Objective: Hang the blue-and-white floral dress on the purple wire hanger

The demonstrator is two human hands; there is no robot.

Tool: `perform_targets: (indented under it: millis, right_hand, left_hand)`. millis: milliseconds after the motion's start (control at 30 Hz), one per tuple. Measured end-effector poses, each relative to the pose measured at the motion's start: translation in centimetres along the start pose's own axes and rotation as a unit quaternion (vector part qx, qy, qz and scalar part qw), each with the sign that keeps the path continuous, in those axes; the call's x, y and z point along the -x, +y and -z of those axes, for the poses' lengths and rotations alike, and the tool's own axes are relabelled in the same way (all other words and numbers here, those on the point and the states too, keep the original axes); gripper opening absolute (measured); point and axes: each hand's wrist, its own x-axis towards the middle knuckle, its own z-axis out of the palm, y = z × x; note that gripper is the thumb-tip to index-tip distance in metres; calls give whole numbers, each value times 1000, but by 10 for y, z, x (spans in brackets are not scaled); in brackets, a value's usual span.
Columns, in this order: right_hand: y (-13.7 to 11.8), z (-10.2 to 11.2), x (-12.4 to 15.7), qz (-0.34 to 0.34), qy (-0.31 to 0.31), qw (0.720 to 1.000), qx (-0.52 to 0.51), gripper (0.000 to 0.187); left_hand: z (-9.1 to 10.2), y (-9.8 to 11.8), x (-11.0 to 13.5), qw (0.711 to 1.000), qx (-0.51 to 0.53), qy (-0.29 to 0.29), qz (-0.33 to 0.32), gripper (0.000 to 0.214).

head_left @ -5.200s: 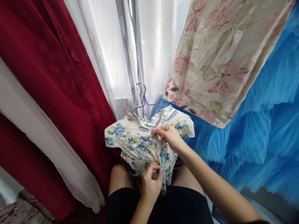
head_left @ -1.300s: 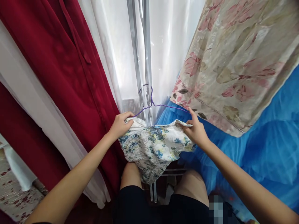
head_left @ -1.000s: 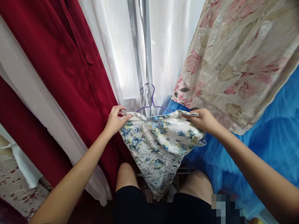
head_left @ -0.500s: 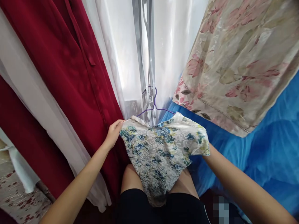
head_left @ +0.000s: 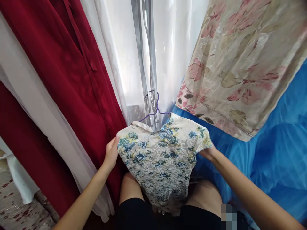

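A short-sleeved blouse (head_left: 160, 159) with a blue, green and yellow floral pattern on white hangs in front of my legs. Its neck sits on a purple hanger (head_left: 157, 110). My left hand (head_left: 112, 153) is closed on the edge of the left sleeve, thumb on top. At the opposite side, my right hand (head_left: 206, 152) grips the right sleeve from below; the cloth hides most of its fingers. Between the two hands the blouse is spread out, with its lower end near my knees.
Red cloth (head_left: 79, 95) and white curtains (head_left: 112, 48) hang at left and behind. A grey metal stand (head_left: 150, 64) rises behind the hanger. At right hangs beige cloth with pink flowers (head_left: 240, 80), over blue tulle (head_left: 268, 159).
The blouse has shifted slightly left and lies flatter, its right side smoother. My left hand has moved down and left. More of my right hand shows from under the sleeve.
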Motion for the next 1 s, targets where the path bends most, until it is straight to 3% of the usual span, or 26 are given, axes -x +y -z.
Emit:
perform_targets:
  millis: [100,233,433,567,633,733,833,900,1000]
  right_hand:
    - [-9,18,-4,-70,-58,995,-37,72]
    - [-39,17,0,-130,-64,988,-50,55]
    - [-59,-3,-5,-136,4,983,-121,43]
    - [-57,-4,-5,-170,42,966,-192,34]
    - [-55,0,6,-185,74,958,-207,31]
    - [-46,13,39,-195,127,951,-201,33]
    - [-32,27,86,-187,155,961,-134,36]
    - [-25,36,117,-148,152,976,-49,41]
    - [-28,48,151,-72,117,990,38,47]
  left_hand:
    - [-10,24,12,996,16,77,-52,48]
    - [-21,66,9,984,52,128,-114,41]
    - [-10,106,-9,971,-10,132,-201,39]
    - [-4,114,-8,910,-154,172,-344,23]
    - [-4,114,-2,880,-230,170,-380,24]
    - [-9,109,9,846,-333,115,-400,48]
    - [-26,94,21,804,-437,-34,-403,78]
    - [-43,79,29,774,-483,-153,-380,92]
    - [-70,53,39,763,-481,-258,-346,101]
